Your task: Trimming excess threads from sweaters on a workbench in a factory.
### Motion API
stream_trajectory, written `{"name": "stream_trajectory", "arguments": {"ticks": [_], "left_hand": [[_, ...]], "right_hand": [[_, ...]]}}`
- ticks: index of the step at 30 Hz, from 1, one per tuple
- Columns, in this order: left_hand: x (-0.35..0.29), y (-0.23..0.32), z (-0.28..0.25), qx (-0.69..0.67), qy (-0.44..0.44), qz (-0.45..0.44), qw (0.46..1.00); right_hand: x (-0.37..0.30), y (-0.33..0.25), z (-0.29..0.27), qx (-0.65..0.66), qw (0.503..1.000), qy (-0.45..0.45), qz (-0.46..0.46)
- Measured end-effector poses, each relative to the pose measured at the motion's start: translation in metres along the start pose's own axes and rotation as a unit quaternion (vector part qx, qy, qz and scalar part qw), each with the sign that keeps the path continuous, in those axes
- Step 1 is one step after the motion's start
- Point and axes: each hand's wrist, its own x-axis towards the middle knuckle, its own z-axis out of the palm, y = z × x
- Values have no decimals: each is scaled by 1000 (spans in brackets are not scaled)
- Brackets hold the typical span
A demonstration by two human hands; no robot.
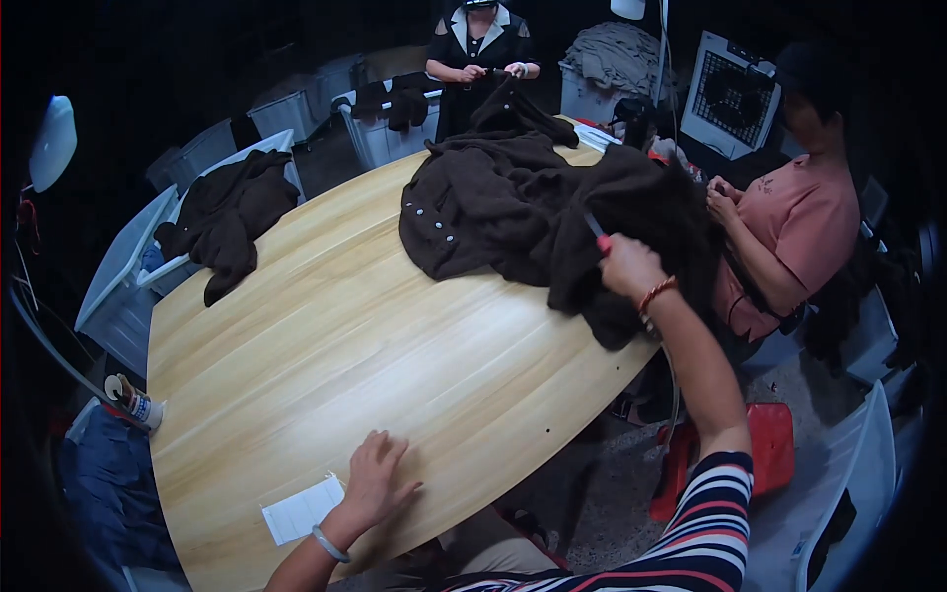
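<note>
My right hand (633,268) is closed around the red handle of a slim tool (595,228). Its thin, pale metal end points up and left across a heap of dark brown knit garments (493,202); I cannot make out its exact kind. Several light buttons show along the heap's left part. Over the near part of the wooden table (326,345), my left hand (375,481) has its fingers apart and holds nothing. A white slip of paper (296,511) lies just left of that wrist.
Across the table a person (483,44) handles dark fabric; another in a pink top (809,227) sits at the right. White bins (128,276) line the left side, one with a brown garment (232,207) spilling onto the table. A red stool (769,444) stands below right.
</note>
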Motion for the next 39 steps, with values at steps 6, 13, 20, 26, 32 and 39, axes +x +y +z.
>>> {"name": "stream_trajectory", "arguments": {"ticks": [6, 13, 20, 26, 32, 39], "left_hand": [[-13, -13, 7, 17, -101, -53, 993], [-8, -7, 16, -11, -93, -47, 995], [-10, -3, 9, -3, -80, -51, 995], [-9, -14, 13, -35, -37, -67, 996], [-23, -14, 23, -51, 149, -44, 987], [-80, -52, 13, -5, 158, -174, 972]], "right_hand": [[23, -82, 47, 102, 986, -28, -126], [130, -124, 116, 15, 996, -34, -81], [66, -180, 134, -2, 947, -204, -250], [-43, -172, 117, 103, 862, -343, -359], [-176, -177, 119, 197, 748, -413, -481], [-173, -121, 117, 146, 853, -305, -398]]}}
